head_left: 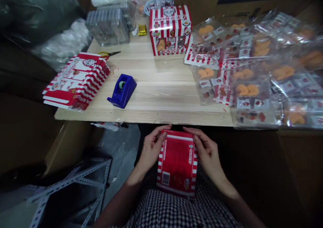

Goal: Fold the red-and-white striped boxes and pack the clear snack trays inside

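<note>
A red-and-white striped carton (177, 162) rests on my lap below the table's front edge. My left hand (152, 148) grips its upper left corner, fingers curled over the top flap. My right hand (205, 149) holds the upper right corner the same way. Both hands are closed on the carton. An assembled carton of the same print (170, 29) stands upright at the back of the wooden table (161, 96). A stack of flat, unfolded cartons (77, 80) lies at the table's left end.
A blue tape dispenser (122, 90) sits left of the middle. Yellow-handled scissors (108, 54) and clear plastic trays (108, 26) lie behind it. Several clear bags of toy pieces (254, 69) cover the right side. Metal shelf rails (73, 184) lie on the floor at left.
</note>
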`<state>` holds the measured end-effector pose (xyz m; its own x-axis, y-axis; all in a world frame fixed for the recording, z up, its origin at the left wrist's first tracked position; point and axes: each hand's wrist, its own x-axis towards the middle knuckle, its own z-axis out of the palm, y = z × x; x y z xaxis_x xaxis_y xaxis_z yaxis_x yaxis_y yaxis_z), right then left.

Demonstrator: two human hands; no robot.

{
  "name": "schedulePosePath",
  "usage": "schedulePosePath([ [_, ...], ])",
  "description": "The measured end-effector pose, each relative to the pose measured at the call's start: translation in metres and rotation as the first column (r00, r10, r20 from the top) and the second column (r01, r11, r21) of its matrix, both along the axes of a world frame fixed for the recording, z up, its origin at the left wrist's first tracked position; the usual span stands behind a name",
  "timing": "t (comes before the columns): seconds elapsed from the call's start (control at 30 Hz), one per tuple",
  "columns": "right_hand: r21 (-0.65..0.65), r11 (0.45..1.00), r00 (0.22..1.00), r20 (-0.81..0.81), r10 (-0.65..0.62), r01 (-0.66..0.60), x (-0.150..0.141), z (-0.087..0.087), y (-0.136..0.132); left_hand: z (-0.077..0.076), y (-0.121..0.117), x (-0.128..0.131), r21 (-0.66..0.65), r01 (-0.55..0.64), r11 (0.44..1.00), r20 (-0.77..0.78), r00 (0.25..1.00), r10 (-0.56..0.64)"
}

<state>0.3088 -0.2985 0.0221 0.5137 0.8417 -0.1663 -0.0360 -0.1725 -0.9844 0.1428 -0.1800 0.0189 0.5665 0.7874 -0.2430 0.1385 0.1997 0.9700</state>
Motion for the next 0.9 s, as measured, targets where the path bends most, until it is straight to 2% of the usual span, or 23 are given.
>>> schedulePosePath([
  [0.13,-0.002,0.993,0.975,-0.186,0.118,-0.121,0.014,0.001,-0.002,-0.005,0.009,-0.011,-0.077,0.057,0.995,-0.006,0.998,-0.058],
  [0.27,0.052,0.998,0.926,-0.375,0.046,-0.028,0.019,0.006,-0.002,-0.012,0.007,-0.016,-0.087,-0.029,0.996,0.046,0.998,0.033],
  [0.37,0.087,0.995,0.82,-0.565,0.094,-0.054,0.017,0.009,0.0,-0.018,0.005,-0.014,-0.204,-0.07,0.977,0.123,0.988,0.097],
  [0.47,0.147,0.983,0.689,-0.703,0.18,-0.106,0.015,0.004,0.003,-0.023,0.008,-0.009,-0.321,-0.018,0.947,0.18,0.98,0.08],
  [0.57,0.216,0.972,0.604,-0.765,0.225,-0.089,0.013,-0.01,0.006,-0.026,0.012,-0.006,-0.396,0.051,0.917,0.226,0.973,0.044],
  [0.73,0.348,0.936,0.509,-0.798,0.324,-0.051,0.008,-0.026,0.012,-0.027,0.011,-0.003,-0.445,0.058,0.893,0.261,0.963,0.067],
  [0.8,0.341,0.938,0.515,-0.794,0.322,-0.061,0.007,-0.028,0.012,-0.03,0.01,-0.002,-0.443,0.06,0.895,0.261,0.963,0.065],
  [0.9,0.299,0.952,0.568,-0.773,0.282,-0.066,0.011,-0.027,0.013,-0.035,0.01,-0.002,-0.433,0.053,0.9,0.259,0.964,0.067],
])
